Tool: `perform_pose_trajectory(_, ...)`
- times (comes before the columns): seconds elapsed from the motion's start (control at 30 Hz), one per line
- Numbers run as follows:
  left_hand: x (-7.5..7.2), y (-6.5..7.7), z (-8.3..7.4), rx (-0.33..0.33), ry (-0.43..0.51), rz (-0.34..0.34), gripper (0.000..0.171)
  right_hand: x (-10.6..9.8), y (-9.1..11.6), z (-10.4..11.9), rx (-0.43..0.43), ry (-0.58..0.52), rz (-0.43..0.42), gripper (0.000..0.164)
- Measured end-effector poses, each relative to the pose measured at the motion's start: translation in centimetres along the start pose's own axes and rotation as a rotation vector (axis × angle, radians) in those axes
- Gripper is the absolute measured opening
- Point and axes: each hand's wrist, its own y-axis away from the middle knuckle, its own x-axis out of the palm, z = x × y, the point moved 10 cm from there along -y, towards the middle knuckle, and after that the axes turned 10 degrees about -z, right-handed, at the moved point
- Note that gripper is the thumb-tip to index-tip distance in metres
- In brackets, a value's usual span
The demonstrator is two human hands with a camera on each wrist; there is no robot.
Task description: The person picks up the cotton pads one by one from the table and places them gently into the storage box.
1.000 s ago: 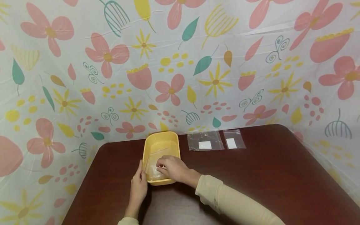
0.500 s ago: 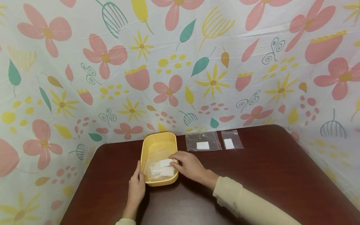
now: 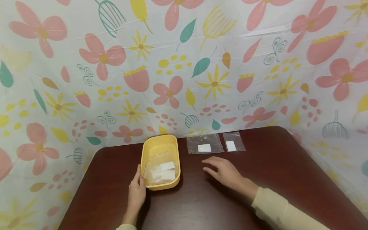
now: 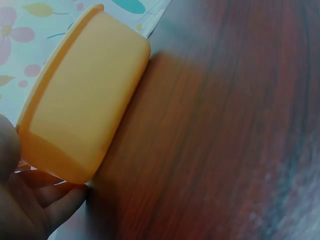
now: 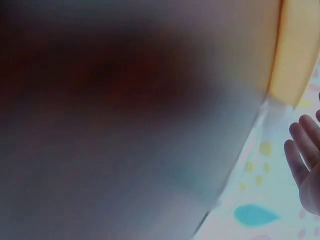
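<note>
A yellow plastic tray [image 3: 159, 147] stands on the dark table in the head view. Inside it lie clear zip bags [image 3: 156, 161] with white cards [image 3: 167, 165] in them. My left hand [image 3: 136, 193] holds the tray by its near left corner. In the left wrist view, its thumb sits by the rim and its fingers [image 4: 62, 205] lie against the outer wall. To the right of the tray, my right hand [image 3: 225, 172] hovers over the table with relaxed fingers and nothing in them. The right wrist view shows its fingers [image 5: 300, 140] at the edge, near the tray.
At the table's back edge, right of the tray, lie two more clear zip bags: a larger one [image 3: 214, 140] and a smaller one [image 3: 238, 140], each with a white card. A flower-printed curtain [image 3: 172, 64] hangs behind the brown table [image 3: 276, 166].
My right hand has let go of the bagged white card inside the tray and moved right, out over the table. The left hand stays on the tray. The head view has shifted slightly.
</note>
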Motion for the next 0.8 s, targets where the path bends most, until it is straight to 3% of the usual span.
perform_pose_trajectory(0.17,0.0,0.1,0.0,-0.001,0.004,-0.001,0.05,-3.4,2.5,-1.9,0.026,0.049,-0.029,0.03)
perform_pose_trajectory(0.4,0.0,0.0,0.0,-0.001,-0.01,0.002,0.05,-7.2,4.9,-4.6,0.156,0.129,-0.03,0.031)
perform_pose_trajectory(0.8,0.3,0.1,0.0,-0.016,-0.001,0.017,0.051,-8.7,5.8,-5.1,0.162,0.138,-0.047,0.032)
